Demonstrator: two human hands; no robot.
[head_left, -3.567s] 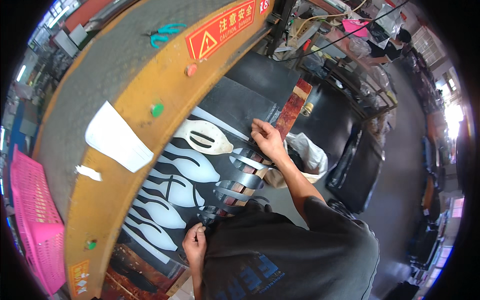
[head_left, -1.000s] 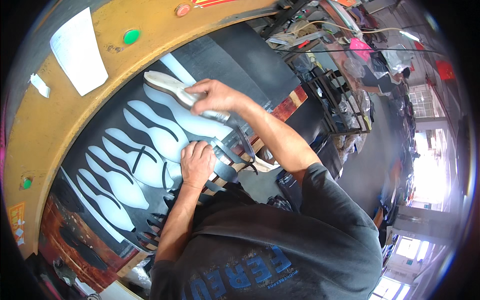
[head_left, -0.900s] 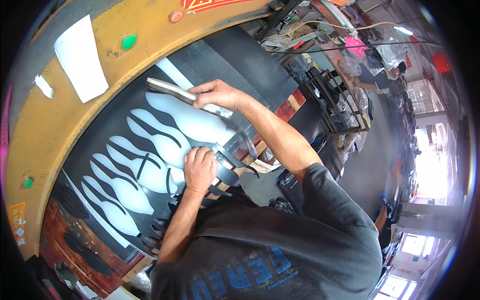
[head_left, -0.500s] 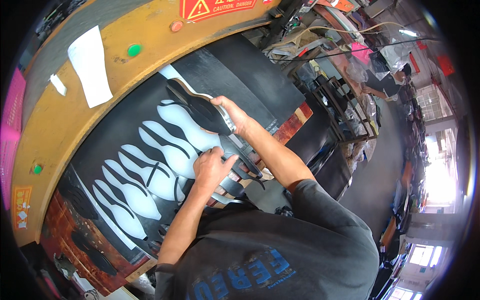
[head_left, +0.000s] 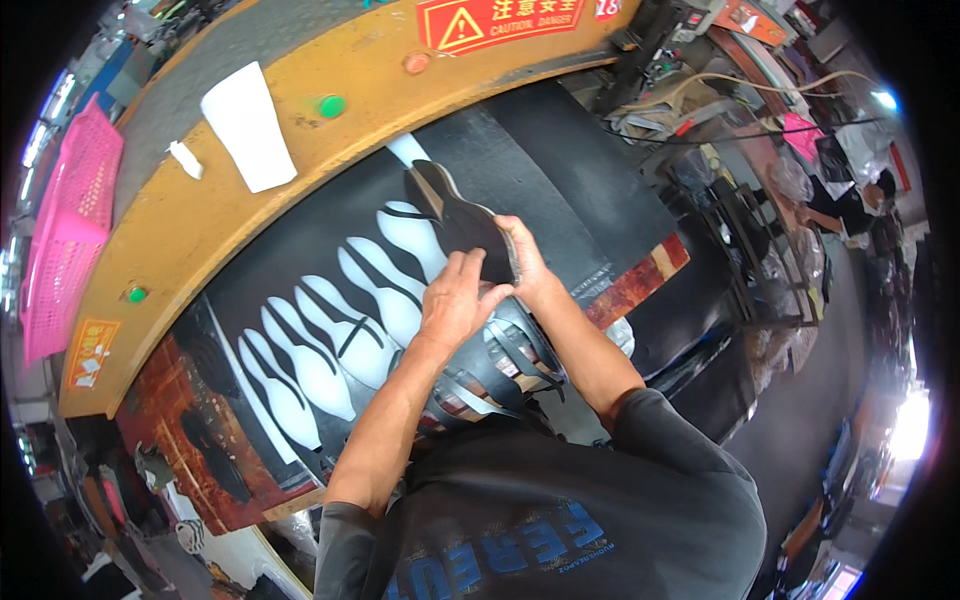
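My right hand [head_left: 527, 262] grips the right edge of a sole-shaped cutting die [head_left: 474, 208] with a thin pale metal rim, held tilted above the work surface. Dark insoles [head_left: 492, 256] fill its face, and a dark strip sticks out at its upper left. My left hand [head_left: 458, 302] is closed over their lower end, fingers on the dark face and thumb below; its exact hold is partly hidden. Under the hands lies a black sheet [head_left: 270, 260] with a row of sole-shaped cutouts, pale surface [head_left: 318, 380] showing through them.
A yellow machine beam [head_left: 370, 95] with green buttons [head_left: 331, 107] arches across the far side. Curved dark offcuts [head_left: 500, 375] hang near my body. Loose black soles [head_left: 213, 450] lie on the worn board at left. A pink basket [head_left: 75, 220] stands far left; a rack [head_left: 735, 255] is at right.
My left hand has come up from the sheet onto the insoles in the die. My right hand still holds the die, now turned more upright. The whole view has shifted.
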